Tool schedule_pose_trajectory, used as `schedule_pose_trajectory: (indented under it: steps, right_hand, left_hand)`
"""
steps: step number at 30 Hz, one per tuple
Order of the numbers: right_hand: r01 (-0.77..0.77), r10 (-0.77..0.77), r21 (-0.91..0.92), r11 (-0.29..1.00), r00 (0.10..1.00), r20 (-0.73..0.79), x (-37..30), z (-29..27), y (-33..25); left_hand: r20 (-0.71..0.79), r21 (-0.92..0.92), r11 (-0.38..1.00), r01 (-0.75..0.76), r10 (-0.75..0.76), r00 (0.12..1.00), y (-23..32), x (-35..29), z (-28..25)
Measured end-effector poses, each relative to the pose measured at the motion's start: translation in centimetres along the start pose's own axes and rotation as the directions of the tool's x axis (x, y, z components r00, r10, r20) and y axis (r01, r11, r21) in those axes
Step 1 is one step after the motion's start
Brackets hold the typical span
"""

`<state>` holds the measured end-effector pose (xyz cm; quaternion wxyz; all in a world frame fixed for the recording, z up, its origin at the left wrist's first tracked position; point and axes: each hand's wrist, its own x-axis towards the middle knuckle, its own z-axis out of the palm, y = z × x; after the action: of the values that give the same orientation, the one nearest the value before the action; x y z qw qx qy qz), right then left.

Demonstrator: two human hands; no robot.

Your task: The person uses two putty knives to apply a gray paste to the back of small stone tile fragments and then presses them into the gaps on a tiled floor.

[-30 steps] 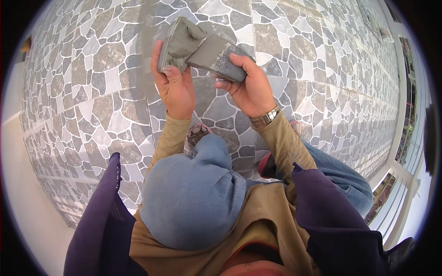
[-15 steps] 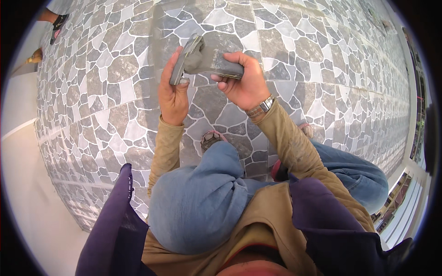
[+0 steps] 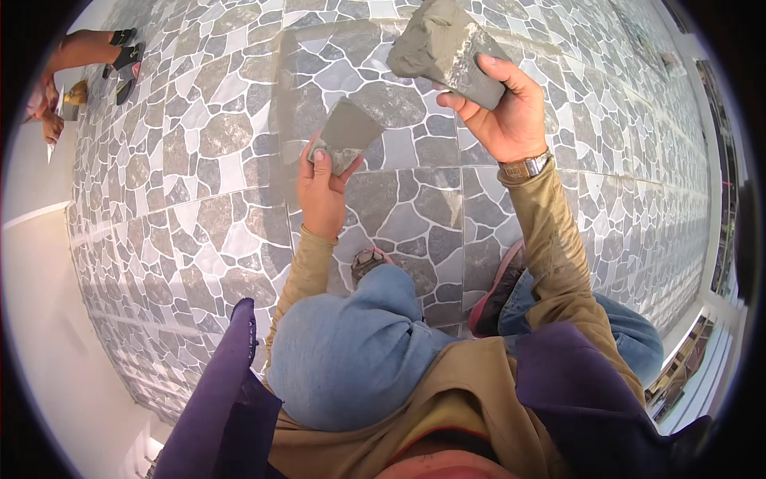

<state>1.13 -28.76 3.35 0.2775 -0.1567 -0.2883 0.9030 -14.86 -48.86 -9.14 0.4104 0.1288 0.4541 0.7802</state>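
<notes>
Your left hand [image 3: 321, 195] pinches a flat grey scraper [image 3: 345, 133] | right hand [image 3: 504, 112] wraps grey lump [image 3: 444, 49] | stone-pattern floor [image 3: 199, 191] below.

Grey stone-pattern tiled floor [image 3: 199, 199], another person's sandalled foot [image 3: 124, 60] at upper left, white wall [image 3: 40, 319] alongside

Stone-patterned grey floor tiles [image 3: 199, 199] in daylight — pale wall [image 3: 36, 319] at left (white railing [image 3: 718, 351] at right).
</notes>
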Motion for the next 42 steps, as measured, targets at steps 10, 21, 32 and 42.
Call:
schedule_pose_trajectory:
  steps: [10, 21, 32, 42]
  right_hand:
    - [0.483, -0.16, -0.857, -0.182, 0.845, 0.51, -3.5, 5.3, -7.1]
    - [0.335, -0.042, -0.779, -0.53, 0.907, 0.419, -5.6, 3.3, -15.7]
    - [0.296, -0.264, -0.615, 0.731, 0.954, 0.146, -5.5, 7.3, -21.7]
    - [0.296, -0.256, -0.128, 0.947, 0.931, 0.261, -1.6, -3.5, -21.9]
  left_hand:
    - [0.502, -0.508, 0.714, 0.482, -0.21, 0.839, 5.9, 3.4, 11.9]
    - [0.509, -0.48, 0.819, 0.316, -0.033, 0.86, 12.1, 2.0, 14.6]
    - [0.433, -0.092, 0.944, 0.318, -0.25, 0.866, 16.3, 1.1, 21.1]
    - [0.276, -0.001, 0.958, 0.286, -0.275, 0.921, 11.0, 3.1, 30.3]
